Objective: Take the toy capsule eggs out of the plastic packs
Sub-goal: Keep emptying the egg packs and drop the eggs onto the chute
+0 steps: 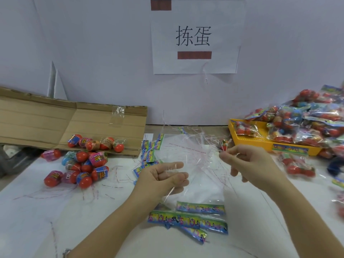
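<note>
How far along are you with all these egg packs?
Done: a pile of loose eggs lies at the left, with torn header cards in front. In hand: the left hand and right hand hold an empty clear bag. Left: a big heap of full packs on the yellow tray.

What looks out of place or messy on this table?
Thin torn plastic strips lie scattered across the table. Packs overflow the yellow tray, and many eggs lie loose beside the cardboard.
</note>
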